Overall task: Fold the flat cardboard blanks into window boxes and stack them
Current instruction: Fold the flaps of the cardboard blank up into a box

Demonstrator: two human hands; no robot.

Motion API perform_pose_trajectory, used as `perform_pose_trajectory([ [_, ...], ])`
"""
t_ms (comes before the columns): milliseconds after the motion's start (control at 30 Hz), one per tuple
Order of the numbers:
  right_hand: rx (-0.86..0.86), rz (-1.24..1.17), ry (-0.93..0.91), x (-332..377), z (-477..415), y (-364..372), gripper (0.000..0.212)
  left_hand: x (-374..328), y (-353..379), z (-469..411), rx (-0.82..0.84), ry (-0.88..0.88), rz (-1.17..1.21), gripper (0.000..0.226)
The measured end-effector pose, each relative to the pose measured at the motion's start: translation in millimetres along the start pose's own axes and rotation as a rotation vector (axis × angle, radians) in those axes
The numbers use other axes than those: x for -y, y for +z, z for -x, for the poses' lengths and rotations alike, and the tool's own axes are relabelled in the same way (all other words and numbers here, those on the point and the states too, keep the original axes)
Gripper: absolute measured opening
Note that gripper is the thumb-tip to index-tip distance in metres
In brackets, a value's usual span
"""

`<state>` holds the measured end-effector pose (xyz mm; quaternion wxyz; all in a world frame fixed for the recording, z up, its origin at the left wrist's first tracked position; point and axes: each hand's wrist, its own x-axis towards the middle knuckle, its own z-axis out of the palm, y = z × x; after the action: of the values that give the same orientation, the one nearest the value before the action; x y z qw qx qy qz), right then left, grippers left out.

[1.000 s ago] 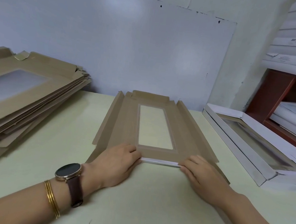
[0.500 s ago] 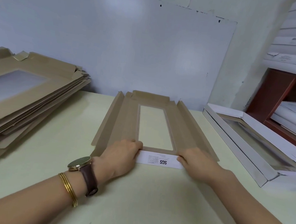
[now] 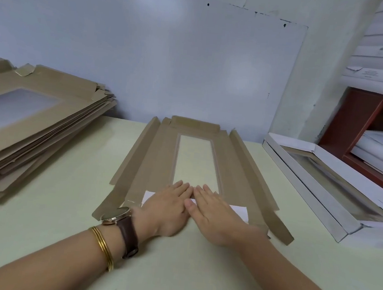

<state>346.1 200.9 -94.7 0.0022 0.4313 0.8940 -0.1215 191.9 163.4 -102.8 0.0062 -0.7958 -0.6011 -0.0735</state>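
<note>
Many flat blanks (image 3: 34,123) lie piled at the far left of the table (image 3: 172,272), fanned and untouched. Just right of them, mid-table, one blank (image 3: 158,155) lies brown side up. Its long axis runs from near to far, with one short end at the person and the other toward the wall. Its window (image 3: 193,159) follows the same line, and the long side flaps stand slightly raised. On its near end the left hand (image 3: 167,206) and right hand (image 3: 214,214) lie palm down side by side. Their fingers are straight and close together, index fingers touching, and they press the white near flap (image 3: 241,211) down onto the panel. The step in hand looks like creasing that end flap. The next move is likely to release it and work the far flap or raise the long sides, which calls for the hands to part toward the edges. Well to the right, a finished white box (image 3: 323,182) lies at an angle, window up, seemingly the start of the stack.
</note>
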Motion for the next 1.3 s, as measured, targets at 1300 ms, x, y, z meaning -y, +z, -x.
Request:
perform_pose_trajectory([
  [1300, 0.101, 0.104, 0.237, -111, 6, -27, 0.076, 27, -7, 11, 0.232, -0.36, 0.06, 0.07],
])
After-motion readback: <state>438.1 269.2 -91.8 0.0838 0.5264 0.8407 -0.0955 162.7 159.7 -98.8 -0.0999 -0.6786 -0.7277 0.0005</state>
